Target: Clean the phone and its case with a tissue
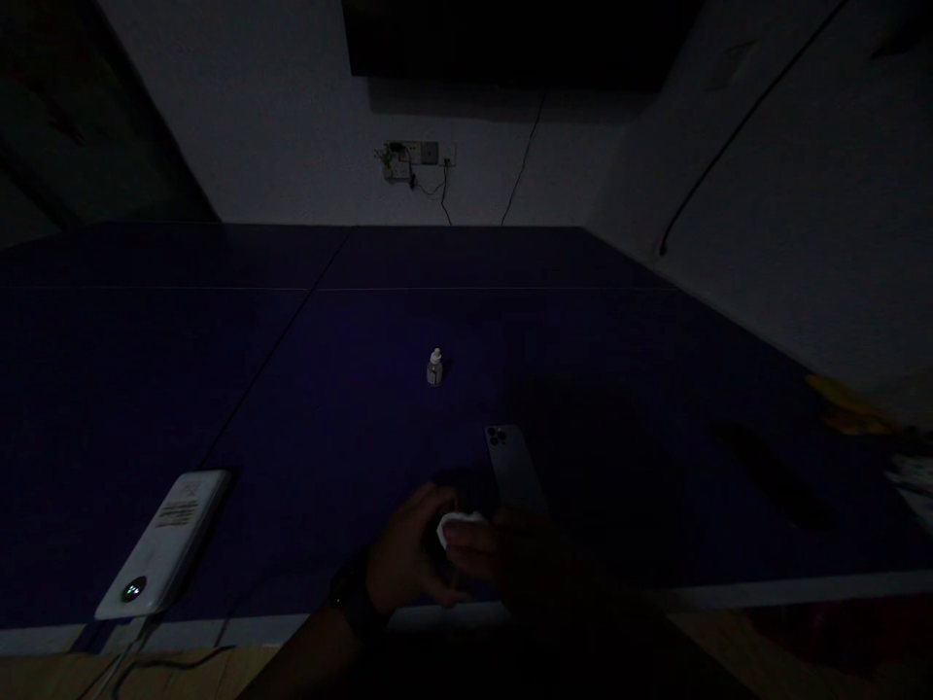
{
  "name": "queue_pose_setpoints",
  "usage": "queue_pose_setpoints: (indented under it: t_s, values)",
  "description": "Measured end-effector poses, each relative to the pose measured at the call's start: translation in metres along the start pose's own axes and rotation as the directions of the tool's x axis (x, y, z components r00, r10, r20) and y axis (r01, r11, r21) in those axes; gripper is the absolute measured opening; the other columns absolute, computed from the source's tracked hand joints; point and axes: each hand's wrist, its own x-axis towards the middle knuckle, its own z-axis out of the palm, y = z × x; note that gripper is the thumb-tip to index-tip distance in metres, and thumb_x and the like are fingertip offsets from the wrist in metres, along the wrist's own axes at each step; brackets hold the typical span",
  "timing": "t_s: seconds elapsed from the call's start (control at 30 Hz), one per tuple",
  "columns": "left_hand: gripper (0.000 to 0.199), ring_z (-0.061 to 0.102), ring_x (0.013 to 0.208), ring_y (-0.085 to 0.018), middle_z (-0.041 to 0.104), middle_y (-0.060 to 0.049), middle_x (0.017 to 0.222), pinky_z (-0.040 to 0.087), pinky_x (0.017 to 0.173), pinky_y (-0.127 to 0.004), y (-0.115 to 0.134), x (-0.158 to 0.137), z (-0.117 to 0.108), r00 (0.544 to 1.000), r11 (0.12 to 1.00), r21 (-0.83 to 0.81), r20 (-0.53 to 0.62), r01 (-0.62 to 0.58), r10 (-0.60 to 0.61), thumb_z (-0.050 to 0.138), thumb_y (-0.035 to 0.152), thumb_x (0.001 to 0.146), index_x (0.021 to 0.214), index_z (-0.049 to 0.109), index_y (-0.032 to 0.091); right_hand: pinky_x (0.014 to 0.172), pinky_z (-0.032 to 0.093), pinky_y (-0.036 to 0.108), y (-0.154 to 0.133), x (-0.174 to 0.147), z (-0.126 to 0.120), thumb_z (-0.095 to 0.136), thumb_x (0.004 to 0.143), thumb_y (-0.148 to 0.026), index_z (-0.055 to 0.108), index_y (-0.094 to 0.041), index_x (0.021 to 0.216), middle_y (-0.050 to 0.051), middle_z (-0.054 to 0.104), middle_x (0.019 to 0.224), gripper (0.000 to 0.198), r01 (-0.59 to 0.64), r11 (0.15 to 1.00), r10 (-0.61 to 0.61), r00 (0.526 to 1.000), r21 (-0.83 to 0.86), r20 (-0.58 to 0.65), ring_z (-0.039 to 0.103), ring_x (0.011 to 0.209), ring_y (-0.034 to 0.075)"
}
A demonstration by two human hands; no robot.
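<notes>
The room is very dark. My left hand, with a dark watch on the wrist, is curled near the table's front edge around something too dark to make out. Close against it, my right hand pinches a small white wad, perhaps tissue or cloth. A phone lies back up just beyond my right hand, its camera cluster at the far end. Farther out, a small dropper bottle with a white cap stands upright.
A white power bank with a lit round display and cables lies at the front left of the dark blue table. A long dark object and a yellow item are at right. Wall sockets are beyond.
</notes>
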Motion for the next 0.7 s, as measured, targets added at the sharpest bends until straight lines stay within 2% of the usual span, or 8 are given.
queue_pose_setpoints:
  t_s: [0.07,0.13,0.27,0.3,0.43,0.5,0.57,0.7]
  values:
    - [0.068,0.061,0.095,-0.025,0.063,-0.005,0.106,0.052,0.084,-0.038,-0.001,-0.001,0.000,1.000,1.000,0.011,-0.009,0.012,-0.012,0.087,0.054,0.064,0.119,0.060,0.024,0.091,0.056,0.026,-0.001,0.000,0.003,0.037,0.108,-0.022,0.048,-0.033,0.147,0.002,0.070,0.133,0.042,0.040,0.999,-0.040,0.999,0.021,0.009,0.068,0.114,0.012]
    - [0.069,0.062,0.095,-0.026,0.063,-0.005,0.106,0.052,0.085,-0.038,-0.001,-0.001,0.000,1.000,1.000,0.016,-0.015,0.020,-0.020,0.086,0.052,0.066,0.122,0.059,0.024,0.092,0.055,0.025,-0.001,0.000,0.002,0.034,0.108,-0.020,0.047,-0.032,0.148,0.002,0.071,0.131,0.043,0.032,0.999,-0.032,0.999,0.014,0.006,0.068,0.114,0.011]
    - [0.092,0.062,0.101,-0.029,0.064,-0.007,0.110,0.052,0.090,-0.041,-0.002,-0.001,0.002,1.000,1.000,0.005,-0.010,0.009,-0.009,0.094,0.059,0.046,0.123,0.060,0.022,0.103,0.050,0.033,0.003,-0.001,-0.009,0.032,0.108,-0.021,0.039,-0.015,0.153,0.015,0.057,0.147,0.046,-0.057,0.997,0.055,0.998,-0.045,-0.030,0.055,0.135,0.017]
    - [0.093,0.062,0.101,-0.030,0.064,-0.007,0.110,0.052,0.090,-0.041,-0.003,-0.001,0.002,1.000,1.000,0.004,-0.012,0.008,-0.008,0.094,0.060,0.045,0.122,0.060,0.022,0.105,0.049,0.033,0.004,-0.002,-0.012,0.033,0.108,-0.021,0.040,-0.016,0.152,0.015,0.057,0.148,0.045,-0.054,0.998,0.054,0.998,-0.037,-0.016,0.054,0.136,0.017]
    - [0.073,0.063,0.092,-0.026,0.065,-0.004,0.102,0.053,0.084,-0.040,-0.005,-0.001,0.003,1.000,1.000,0.001,-0.021,0.007,-0.007,0.089,0.060,0.058,0.115,0.062,0.023,0.105,0.049,0.026,0.003,-0.005,-0.015,0.038,0.108,-0.025,0.047,-0.031,0.148,0.003,0.065,0.140,0.042,-0.008,0.999,0.006,0.998,0.031,0.068,0.059,0.130,0.011]
    - [0.079,0.064,0.097,-0.028,0.066,-0.006,0.106,0.053,0.087,-0.041,-0.005,-0.001,0.004,1.000,1.000,-0.007,-0.025,-0.002,0.002,0.089,0.063,0.056,0.118,0.062,0.022,0.108,0.047,0.029,0.004,-0.003,-0.013,0.037,0.108,-0.024,0.044,-0.030,0.150,0.004,0.061,0.145,0.044,-0.078,0.996,0.076,0.997,0.054,0.030,0.057,0.133,0.012]
    - [0.097,0.063,0.108,-0.033,0.065,-0.010,0.117,0.052,0.096,-0.045,-0.007,-0.002,0.005,0.999,1.000,-0.019,-0.032,-0.014,0.013,0.091,0.067,0.048,0.128,0.060,0.021,0.113,0.045,0.036,0.007,0.002,-0.010,0.035,0.107,-0.021,0.043,-0.026,0.152,0.008,0.055,0.151,0.046,-0.192,0.975,0.197,0.980,0.116,-0.030,0.052,0.138,0.016]
    - [0.111,0.059,0.120,-0.038,0.062,-0.014,0.130,0.047,0.106,-0.050,-0.012,-0.005,0.007,0.999,1.000,-0.007,-0.053,-0.001,0.000,0.094,0.065,0.043,0.137,0.057,0.022,0.106,0.052,0.043,0.014,0.013,-0.001,0.039,0.106,-0.030,0.057,-0.023,0.142,0.011,0.065,0.139,0.041,-0.434,0.831,0.486,0.871,0.349,-0.075,0.062,0.127,0.022]
